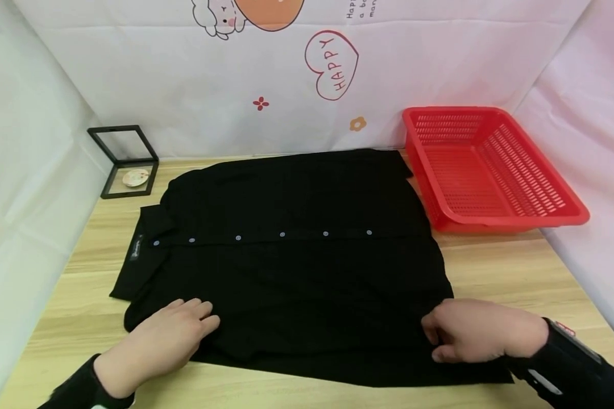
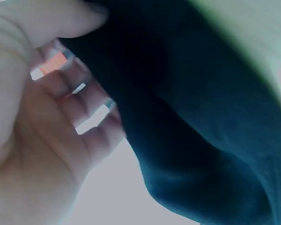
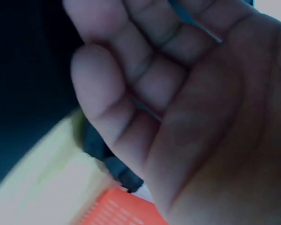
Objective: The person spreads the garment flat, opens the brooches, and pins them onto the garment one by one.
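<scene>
A black short-sleeved shirt point(image 1: 286, 284) lies spread on the table, its collar to the left and its row of light buttons running across. My left hand point(image 1: 171, 341) is at the near shoulder side. In the left wrist view its thumb point(image 2: 91, 18) presses the shirt edge point(image 2: 178, 117) against the fingers behind it, and the cloth is bent up from the table. Over the near hem corner, my right hand point(image 1: 473, 332) has bent fingers, fingertips right at the cloth. In the right wrist view its palm point(image 3: 196, 140) is bare; I cannot tell whether it pinches cloth.
At the back right stands a red plastic basket point(image 1: 514, 218), beside the shirt's far hem. A small black frame point(image 1: 156, 170) holding a round light disc stands open at the back left. White printed cloth point(image 1: 184, 102) walls off the back and both sides of the wooden table point(image 1: 82, 272).
</scene>
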